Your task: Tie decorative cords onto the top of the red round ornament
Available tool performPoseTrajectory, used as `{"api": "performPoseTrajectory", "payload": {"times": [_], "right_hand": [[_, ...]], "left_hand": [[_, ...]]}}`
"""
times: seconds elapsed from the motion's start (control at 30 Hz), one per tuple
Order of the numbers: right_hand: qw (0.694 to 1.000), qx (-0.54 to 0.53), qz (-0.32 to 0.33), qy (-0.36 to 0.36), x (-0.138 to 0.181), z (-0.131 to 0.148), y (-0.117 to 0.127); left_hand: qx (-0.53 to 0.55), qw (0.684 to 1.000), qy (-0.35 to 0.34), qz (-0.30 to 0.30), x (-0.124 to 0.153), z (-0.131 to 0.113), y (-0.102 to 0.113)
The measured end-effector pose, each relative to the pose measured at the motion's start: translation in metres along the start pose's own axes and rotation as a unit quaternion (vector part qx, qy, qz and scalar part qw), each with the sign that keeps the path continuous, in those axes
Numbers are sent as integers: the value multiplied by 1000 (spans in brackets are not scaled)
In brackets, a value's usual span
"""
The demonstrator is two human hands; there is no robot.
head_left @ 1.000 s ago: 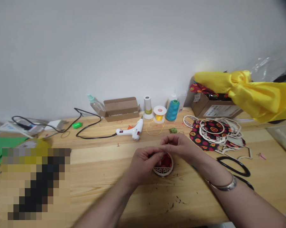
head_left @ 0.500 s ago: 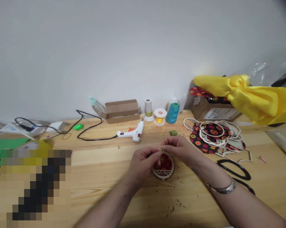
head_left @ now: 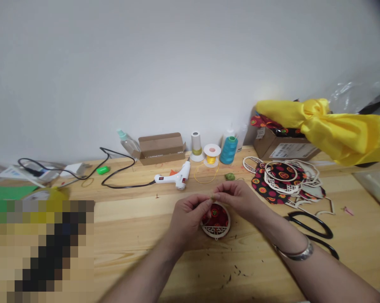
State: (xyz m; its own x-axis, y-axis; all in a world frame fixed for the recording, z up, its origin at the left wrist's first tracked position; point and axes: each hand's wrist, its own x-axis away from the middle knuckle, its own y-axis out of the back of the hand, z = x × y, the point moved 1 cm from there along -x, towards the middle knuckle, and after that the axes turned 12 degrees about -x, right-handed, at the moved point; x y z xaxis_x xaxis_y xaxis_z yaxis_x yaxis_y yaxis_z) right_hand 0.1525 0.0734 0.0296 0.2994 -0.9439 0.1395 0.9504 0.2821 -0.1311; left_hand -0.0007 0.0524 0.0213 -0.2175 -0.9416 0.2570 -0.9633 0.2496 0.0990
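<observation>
My left hand [head_left: 193,214] and my right hand [head_left: 234,197] meet fingertip to fingertip over the table. Both are closed in a pinch on a thin yellow-green cord [head_left: 212,197], of which only a tiny bit shows between the fingers. Just below them is a round ornament [head_left: 217,221], a pale openwork frame backed with dark red patterned fabric. Its upper left part is hidden behind my left fingers. Behind my right hand lies a small green bundle of cord [head_left: 230,176].
A white glue gun [head_left: 174,179] lies behind my hands, its black cable running left. Yellow thread [head_left: 211,160] and a blue thread cone [head_left: 229,150] stand by the wall. To the right are stacked fabric-and-frame pieces [head_left: 281,174], black-handled scissors [head_left: 314,223] and a cardboard box [head_left: 281,145].
My pinched fingertips have shifted very slightly up and to the left, and less of the cord shows between them. The ornament stays almost where it was.
</observation>
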Motion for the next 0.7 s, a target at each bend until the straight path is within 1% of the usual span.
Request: {"api": "performPoseTrajectory", "payload": {"times": [0.2, 0.43, 0.7], "right_hand": [[1000, 23, -1, 4, -1, -1, 0], [1000, 17, -3, -2, 0, 1, -2], [999, 7, -29, -12, 0, 2, -2]], "left_hand": [[4, 1000, 6, -3, -1, 1, -1], [12, 1000, 11, -10, 0, 1, -1], [-11, 1000, -14, -25, 0, -2, -1]]}}
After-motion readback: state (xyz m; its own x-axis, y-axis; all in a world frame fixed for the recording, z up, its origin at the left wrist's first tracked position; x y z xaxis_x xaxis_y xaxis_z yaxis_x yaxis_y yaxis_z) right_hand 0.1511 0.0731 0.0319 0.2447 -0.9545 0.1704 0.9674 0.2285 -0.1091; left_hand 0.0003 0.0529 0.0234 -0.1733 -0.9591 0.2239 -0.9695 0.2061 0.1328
